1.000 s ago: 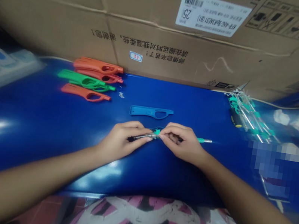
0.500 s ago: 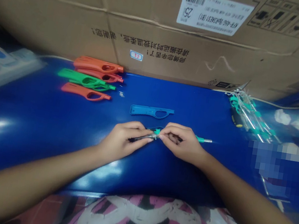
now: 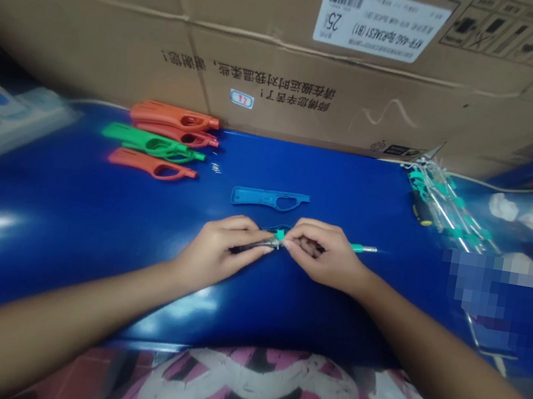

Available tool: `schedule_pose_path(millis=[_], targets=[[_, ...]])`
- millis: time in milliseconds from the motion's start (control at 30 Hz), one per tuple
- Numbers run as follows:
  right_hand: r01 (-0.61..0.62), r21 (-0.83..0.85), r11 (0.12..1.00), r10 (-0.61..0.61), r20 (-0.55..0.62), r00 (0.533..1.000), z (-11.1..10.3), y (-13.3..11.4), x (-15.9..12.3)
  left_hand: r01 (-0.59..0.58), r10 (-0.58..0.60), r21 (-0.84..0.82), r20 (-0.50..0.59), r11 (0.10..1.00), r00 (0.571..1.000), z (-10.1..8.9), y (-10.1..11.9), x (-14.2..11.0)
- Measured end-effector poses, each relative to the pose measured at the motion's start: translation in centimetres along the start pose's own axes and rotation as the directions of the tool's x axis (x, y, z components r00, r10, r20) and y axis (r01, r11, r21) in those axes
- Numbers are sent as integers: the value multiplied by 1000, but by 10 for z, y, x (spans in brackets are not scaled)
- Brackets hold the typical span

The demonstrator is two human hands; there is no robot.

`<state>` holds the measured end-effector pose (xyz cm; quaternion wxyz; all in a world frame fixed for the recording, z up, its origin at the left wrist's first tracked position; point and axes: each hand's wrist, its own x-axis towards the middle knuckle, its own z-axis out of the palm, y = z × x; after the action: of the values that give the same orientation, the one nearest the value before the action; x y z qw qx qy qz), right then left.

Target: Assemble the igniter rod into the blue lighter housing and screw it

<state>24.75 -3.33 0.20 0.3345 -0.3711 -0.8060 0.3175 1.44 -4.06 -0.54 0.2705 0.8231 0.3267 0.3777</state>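
My left hand (image 3: 221, 249) and my right hand (image 3: 321, 252) meet over the blue table (image 3: 66, 215), both pinched on one thin metal rod with green plastic parts (image 3: 279, 237). The rod's green and metal tip (image 3: 364, 249) sticks out to the right past my right hand. Its dark end lies under my left fingers. A blue plastic handle shell (image 3: 269, 198) lies flat on the table just beyond my hands, touched by neither.
Orange handle shells (image 3: 175, 119) and green handle shells (image 3: 154, 143) lie at the back left, one more orange shell (image 3: 150, 165) in front of them. A bundle of green-tipped rods (image 3: 442, 204) lies at the back right. A big cardboard box (image 3: 271, 45) walls the far edge.
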Motion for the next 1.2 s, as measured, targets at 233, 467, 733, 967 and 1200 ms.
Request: schedule_pose_path(millis=[233,467,733,967,1200], targets=[[51,-16,999,-51,2,999,-1,-2,0,22,-22,0,-32,1000,999,1,0,0],[49,17,999,-49,-16,999,-1,-1,0,9,-8,11,-27,1000,1000,0,0,0],[-9,43,999,10,-7,1000,-1,1,0,27,-28,-8,-32,1000,999,1,0,1],[-28,43,999,29,-8,1000,1,0,-1,44,-45,-30,-21,999,999,1,0,2],[-45,48,998,45,-6,999,2,0,0,41,-41,-37,-13,998,999,2,-2,2]])
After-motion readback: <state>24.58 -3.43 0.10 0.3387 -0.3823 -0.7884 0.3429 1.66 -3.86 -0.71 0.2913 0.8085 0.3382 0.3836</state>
